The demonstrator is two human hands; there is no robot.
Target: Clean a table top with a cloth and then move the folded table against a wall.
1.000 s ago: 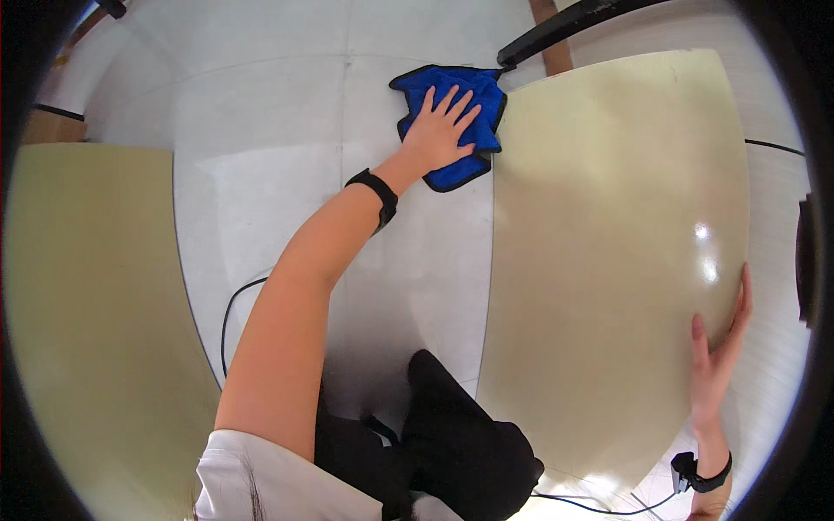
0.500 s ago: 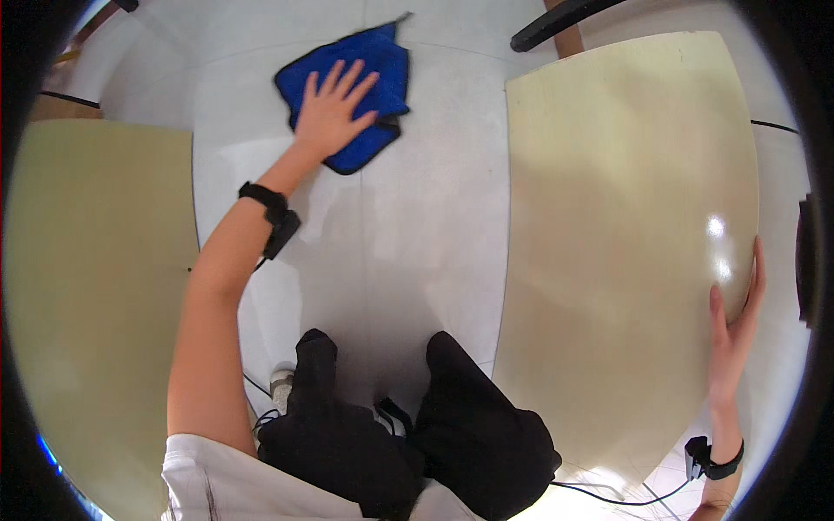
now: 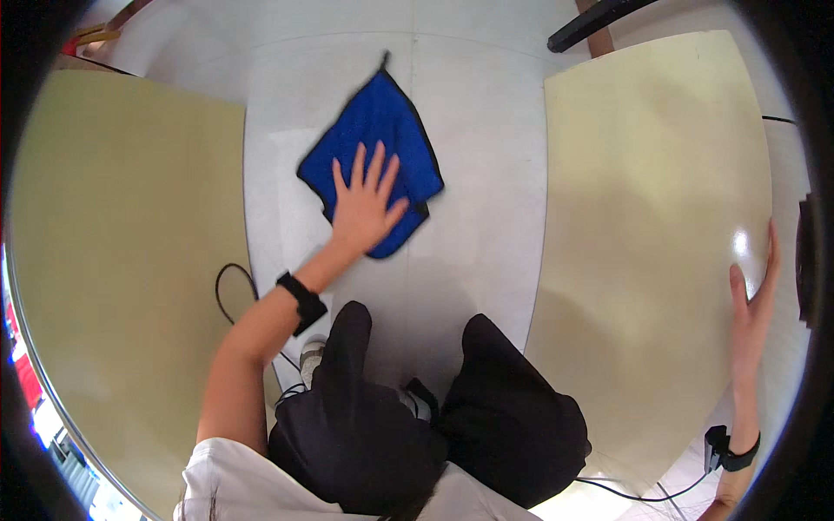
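A blue cloth (image 3: 387, 113) with black edging and a small loop at its far corner lies spread on the pale tiled floor (image 3: 469, 217). My left hand (image 3: 367, 204) presses flat on its near half, fingers spread. To the right stands a pale yellow-green board or tabletop (image 3: 643, 243). My right hand (image 3: 754, 291) rests at that board's outer right edge, thumb on top and fingers stretched along the side, holding nothing loose. Black bands with small boxes are strapped on both my wrists.
Another pale yellow-green panel (image 3: 130, 226) stands on the left, with a black cable (image 3: 228, 282) looping over its inner edge. My knees in black trousers (image 3: 365, 425) are bent below the cloth. A black bar (image 3: 599, 22) reaches in at the upper right.
My left hand has drawn the cloth back toward me, and the cloth has turned and spread out more. My right hand stays at the board's edge. The whole view has shifted slightly.
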